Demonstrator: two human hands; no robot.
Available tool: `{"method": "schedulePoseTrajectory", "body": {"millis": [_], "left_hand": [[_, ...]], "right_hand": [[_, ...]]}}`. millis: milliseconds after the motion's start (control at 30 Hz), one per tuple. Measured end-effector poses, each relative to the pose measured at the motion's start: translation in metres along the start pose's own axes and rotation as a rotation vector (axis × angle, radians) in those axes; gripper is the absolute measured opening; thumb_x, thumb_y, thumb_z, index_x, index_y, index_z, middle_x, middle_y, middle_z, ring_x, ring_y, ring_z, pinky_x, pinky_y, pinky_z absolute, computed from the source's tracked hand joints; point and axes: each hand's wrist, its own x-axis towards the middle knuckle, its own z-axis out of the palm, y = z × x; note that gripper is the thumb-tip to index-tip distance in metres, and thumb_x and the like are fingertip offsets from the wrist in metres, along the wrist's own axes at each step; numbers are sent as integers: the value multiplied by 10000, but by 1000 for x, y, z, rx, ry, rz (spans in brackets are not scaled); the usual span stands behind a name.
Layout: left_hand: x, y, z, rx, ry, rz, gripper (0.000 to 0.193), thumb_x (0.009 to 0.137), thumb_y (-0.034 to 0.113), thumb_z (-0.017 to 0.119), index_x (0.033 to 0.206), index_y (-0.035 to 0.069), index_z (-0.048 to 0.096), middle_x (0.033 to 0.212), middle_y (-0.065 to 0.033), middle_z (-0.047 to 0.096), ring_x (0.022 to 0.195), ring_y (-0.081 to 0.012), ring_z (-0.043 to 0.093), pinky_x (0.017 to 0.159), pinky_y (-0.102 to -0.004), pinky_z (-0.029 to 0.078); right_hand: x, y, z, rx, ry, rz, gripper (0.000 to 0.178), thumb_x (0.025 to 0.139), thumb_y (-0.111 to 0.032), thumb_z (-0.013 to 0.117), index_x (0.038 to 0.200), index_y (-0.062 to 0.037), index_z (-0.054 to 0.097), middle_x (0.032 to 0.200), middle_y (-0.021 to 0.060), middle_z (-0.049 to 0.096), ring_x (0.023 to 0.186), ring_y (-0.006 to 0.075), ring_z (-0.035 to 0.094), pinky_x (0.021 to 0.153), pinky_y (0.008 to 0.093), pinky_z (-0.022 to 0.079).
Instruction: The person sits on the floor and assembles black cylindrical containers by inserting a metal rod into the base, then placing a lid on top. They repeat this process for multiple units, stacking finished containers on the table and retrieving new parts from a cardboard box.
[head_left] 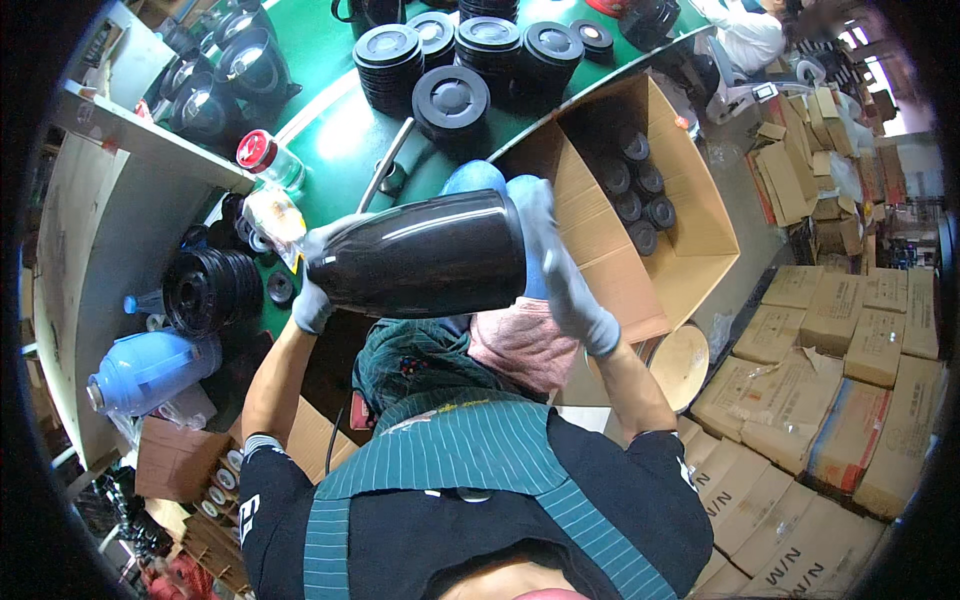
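A glossy black tapered vessel, like the outer shell of a vacuum jug point(425, 255), lies sideways above my lap. My left hand point(316, 290), in a grey glove, is wrapped round its narrower left end. At the wide right end, my gloved right hand point(565, 280) is flat, its fingers stretched out along the rim. What the wide end looks like inside is hidden. A small pale plastic-wrapped piece with a yellow mark point(273, 220) is just beyond my left hand. Behind the shell, a thin metal bar point(386, 165) slants up over the green table point(330, 130).
Stacks of round black lids point(390, 62) stand on the table. A red-capped clear jar point(270, 158) is at its left. An open carton point(700, 230) holding black round parts is at right. A blue jug point(155, 370) lies at left; sealed cartons point(800, 400) are piled right.
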Motion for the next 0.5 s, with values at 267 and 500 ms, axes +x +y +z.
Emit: {"method": "schedulePoseTrajectory", "body": {"millis": [267, 500], "left_hand": [[16, 105, 29, 796, -153, 761, 435, 871, 186, 749, 1273, 18, 761, 1191, -178, 793, 1056, -317, 792, 955, -398, 617], [5, -2, 26, -26, -20, 80, 441, 885, 175, 804, 1275, -23, 746, 1149, -96, 791, 1012, -184, 735, 923, -350, 599]], "right_hand": [[11, 8, 2, 562, 129, 607, 728, 1183, -481, 276, 1682, 49, 287, 1712, 196, 385, 1600, 297, 339, 1332, 388, 220], [4, -15, 18, -118, 201, -357, 1125, 1005, -787, 497, 1729, 14, 180, 1780, 259, 224, 1664, 385, 190, 1342, 445, 119]]}}
